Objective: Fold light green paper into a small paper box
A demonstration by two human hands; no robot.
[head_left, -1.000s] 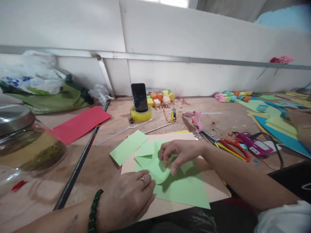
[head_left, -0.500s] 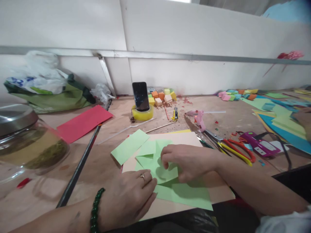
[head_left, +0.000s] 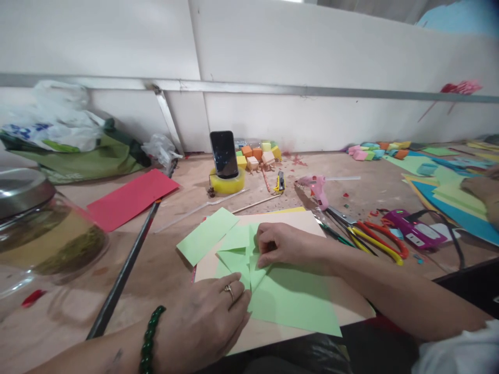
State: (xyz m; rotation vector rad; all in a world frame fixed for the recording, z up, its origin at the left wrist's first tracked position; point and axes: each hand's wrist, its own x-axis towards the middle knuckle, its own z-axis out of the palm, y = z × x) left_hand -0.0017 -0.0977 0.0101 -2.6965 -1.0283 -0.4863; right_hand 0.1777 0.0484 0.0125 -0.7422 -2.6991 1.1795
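A light green sheet of paper point(head_left: 300, 304) with folded flaps lies on pale peach sheets in front of me. My right hand point(head_left: 283, 246) pinches a flap of it between thumb and curled fingers, near the middle folds. Palm down, my left hand point(head_left: 212, 314) rests on the left part of the green paper, fingers stretched and close together, a ring and a green bead bracelet on it. A separate green paper strip point(head_left: 208, 236) lies beyond my left hand, partly over the peach sheets.
A pink glue gun point(head_left: 317, 189), orange-and-yellow-handled scissors point(head_left: 380, 239) and a purple power adapter point(head_left: 419, 228) lie to the right. A phone point(head_left: 224, 155) leans in a yellow tape roll point(head_left: 228, 183). At left stands a glass jar point(head_left: 50, 234). Another person's hand point(head_left: 485, 189) is at far right.
My right hand has closed on the green flap and drawn it back, creasing it into a triangle. My left hand has stayed put. The other person's hand shows more at far right.
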